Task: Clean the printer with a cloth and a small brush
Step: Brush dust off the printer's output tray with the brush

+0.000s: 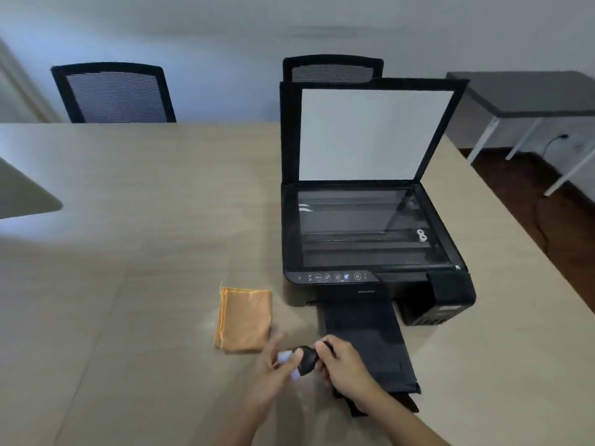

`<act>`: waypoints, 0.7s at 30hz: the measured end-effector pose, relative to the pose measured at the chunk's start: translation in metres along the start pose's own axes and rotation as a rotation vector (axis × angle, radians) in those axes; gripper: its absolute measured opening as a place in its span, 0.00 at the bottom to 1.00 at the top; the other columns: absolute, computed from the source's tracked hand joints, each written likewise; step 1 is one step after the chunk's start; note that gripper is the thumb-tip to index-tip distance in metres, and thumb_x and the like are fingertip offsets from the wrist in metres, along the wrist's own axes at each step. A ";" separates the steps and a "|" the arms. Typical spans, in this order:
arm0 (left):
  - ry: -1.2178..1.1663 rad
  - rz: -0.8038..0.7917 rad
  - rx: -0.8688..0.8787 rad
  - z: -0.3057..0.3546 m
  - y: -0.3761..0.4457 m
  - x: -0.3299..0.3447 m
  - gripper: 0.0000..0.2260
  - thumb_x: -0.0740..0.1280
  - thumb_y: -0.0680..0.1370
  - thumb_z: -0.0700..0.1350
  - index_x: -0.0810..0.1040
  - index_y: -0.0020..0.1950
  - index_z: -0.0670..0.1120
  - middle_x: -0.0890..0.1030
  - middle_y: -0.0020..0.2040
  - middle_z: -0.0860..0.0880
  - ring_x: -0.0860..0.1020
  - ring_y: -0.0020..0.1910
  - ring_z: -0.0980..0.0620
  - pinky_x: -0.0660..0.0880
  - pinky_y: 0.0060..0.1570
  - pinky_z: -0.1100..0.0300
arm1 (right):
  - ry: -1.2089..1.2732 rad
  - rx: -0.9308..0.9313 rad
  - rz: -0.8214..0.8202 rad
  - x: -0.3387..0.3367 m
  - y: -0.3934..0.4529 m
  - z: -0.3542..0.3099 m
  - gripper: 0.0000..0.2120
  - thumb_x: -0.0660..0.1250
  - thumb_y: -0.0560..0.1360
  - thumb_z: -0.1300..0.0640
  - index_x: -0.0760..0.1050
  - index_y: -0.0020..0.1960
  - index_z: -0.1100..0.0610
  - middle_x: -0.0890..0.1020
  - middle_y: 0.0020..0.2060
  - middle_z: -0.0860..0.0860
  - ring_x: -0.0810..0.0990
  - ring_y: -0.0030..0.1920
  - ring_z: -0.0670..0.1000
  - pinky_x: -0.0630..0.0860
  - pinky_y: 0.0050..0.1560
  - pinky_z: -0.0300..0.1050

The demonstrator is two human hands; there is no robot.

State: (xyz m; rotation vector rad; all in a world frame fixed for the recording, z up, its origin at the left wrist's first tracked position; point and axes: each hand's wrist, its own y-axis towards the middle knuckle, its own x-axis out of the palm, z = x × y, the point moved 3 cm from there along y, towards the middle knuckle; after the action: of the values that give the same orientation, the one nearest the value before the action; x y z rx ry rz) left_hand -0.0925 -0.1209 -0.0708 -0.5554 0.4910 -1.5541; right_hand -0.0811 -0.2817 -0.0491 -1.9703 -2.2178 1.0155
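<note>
Head view: printer [370, 239] sits on the surface [145, 220], right of centre, scanner lid [373, 133] propped upright, glass [360, 226] exposed, output tray [370, 342] pulled out toward the person.
Cloth: orange cloth [243, 318] lies folded on the surface just left of the output tray, not touched by either hand.
Brush: small brush [307, 360] is held between both hands, low over the surface, near the tray's left edge. Dark body, pale part at its left end; too blurred to say whether that is bristles or a cap.
Left hand: left hand [277, 365] closed around the pale end of the brush.
Right hand: right hand [344, 365] closed around the dark end, partly over the tray.
Step (my read): getting the brush ready, maybe pulling a cover off or extending it. Neither the brushing nor the wiping looks started.
Risk 1: right wrist hangs over the extended tray. Leaning on it could flex or unseat the tray.
Risk 2: lid stands open on its own. A knock while reaching in could drop it onto the glass or a hand.
Risk 3: a hard brush body dragged on the glass could scratch it; bristles only there, cloth for the flat areas.
Risk 4: dust swept toward the glass edges or paper path ends up inside the printer.
</note>
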 end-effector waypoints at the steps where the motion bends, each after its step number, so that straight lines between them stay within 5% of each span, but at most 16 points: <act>1: -0.004 0.052 0.011 0.001 0.000 -0.012 0.19 0.73 0.74 0.44 0.74 0.63 0.48 0.77 0.58 0.47 0.78 0.52 0.55 0.77 0.57 0.55 | -0.027 0.005 -0.027 0.015 0.005 -0.002 0.10 0.61 0.79 0.52 0.76 0.45 0.57 0.80 0.30 0.51 0.76 0.29 0.46 0.77 0.39 0.49; 5: 0.027 0.241 0.037 -0.014 -0.004 -0.062 0.05 0.71 0.74 0.37 0.78 0.48 0.44 0.80 0.46 0.44 0.79 0.42 0.52 0.76 0.37 0.67 | -0.185 0.027 -0.077 0.071 0.021 -0.011 0.10 0.63 0.75 0.47 0.68 0.43 0.53 0.82 0.39 0.52 0.79 0.41 0.53 0.74 0.41 0.47; 8: 0.149 0.396 0.059 -0.026 -0.003 -0.089 0.05 0.71 0.73 0.36 0.78 0.47 0.42 0.79 0.43 0.46 0.77 0.42 0.49 0.72 0.38 0.65 | -0.259 0.027 -0.128 0.102 0.026 -0.016 0.09 0.67 0.74 0.51 0.70 0.39 0.52 0.78 0.40 0.49 0.76 0.44 0.52 0.69 0.38 0.37; 13: 0.338 0.578 0.083 -0.043 0.002 -0.118 0.13 0.73 0.70 0.32 0.74 0.37 0.48 0.77 0.36 0.48 0.79 0.44 0.42 0.71 0.39 0.59 | -0.393 0.036 -0.211 0.133 0.029 -0.021 0.11 0.66 0.73 0.58 0.83 0.52 0.59 0.85 0.52 0.55 0.81 0.54 0.53 0.73 0.53 0.39; 16: 0.407 0.617 0.030 -0.047 0.010 -0.124 0.10 0.74 0.69 0.34 0.76 0.44 0.43 0.80 0.42 0.43 0.79 0.48 0.39 0.72 0.46 0.53 | -0.444 0.020 -0.293 0.132 0.030 -0.025 0.13 0.65 0.74 0.59 0.80 0.55 0.63 0.83 0.55 0.59 0.80 0.57 0.58 0.73 0.54 0.42; 19: 0.458 0.640 -0.012 -0.047 0.017 -0.122 0.18 0.76 0.67 0.36 0.77 0.55 0.39 0.80 0.51 0.37 0.78 0.54 0.37 0.72 0.56 0.47 | -0.450 -0.046 -0.380 0.112 0.024 -0.036 0.15 0.63 0.75 0.63 0.75 0.60 0.67 0.78 0.58 0.64 0.77 0.60 0.62 0.72 0.56 0.44; 21: 0.527 0.742 0.013 -0.028 0.013 -0.121 0.22 0.76 0.68 0.40 0.76 0.60 0.39 0.78 0.56 0.36 0.76 0.57 0.37 0.71 0.59 0.46 | -0.405 -0.115 -0.411 0.082 0.015 -0.052 0.13 0.64 0.75 0.64 0.78 0.59 0.63 0.82 0.52 0.60 0.81 0.55 0.56 0.72 0.52 0.39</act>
State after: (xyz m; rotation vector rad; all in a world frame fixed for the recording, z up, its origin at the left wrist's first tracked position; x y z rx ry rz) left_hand -0.0964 -0.0016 -0.1074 0.0777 0.9596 -0.9625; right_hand -0.0644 -0.1849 -0.0483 -1.3304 -2.7810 1.3332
